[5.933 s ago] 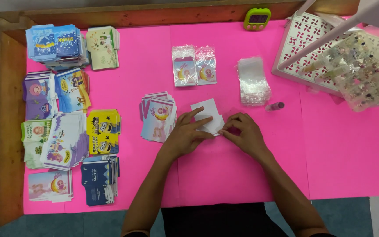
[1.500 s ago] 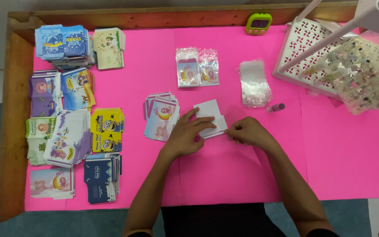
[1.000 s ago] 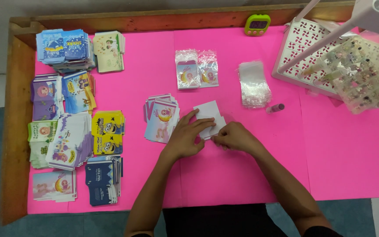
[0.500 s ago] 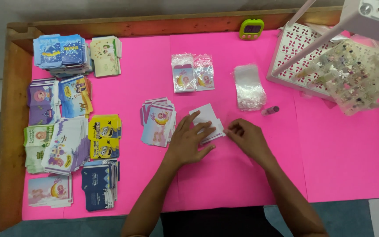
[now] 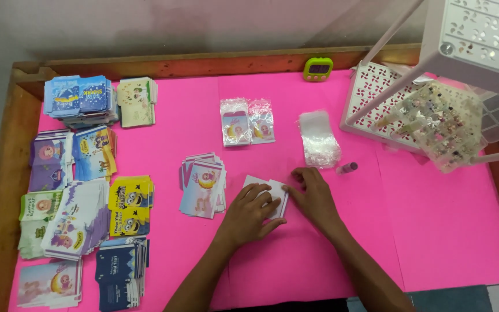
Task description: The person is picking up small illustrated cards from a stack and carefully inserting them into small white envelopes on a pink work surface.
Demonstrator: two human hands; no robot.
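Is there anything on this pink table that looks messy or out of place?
Mostly tidy. The card pile at the left has slid askew over its neighbours, and a small bottle lies on its side beside the clear bags.

Two clear packets with pink cards lie mid-table; a stack of empty clear bags sits just right. A green timer, screen possibly dark, stands at the far edge.

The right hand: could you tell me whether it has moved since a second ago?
Yes. The right hand has drawn back rightward off the white card, toward the small vial; only its fingers touch the card's right edge.
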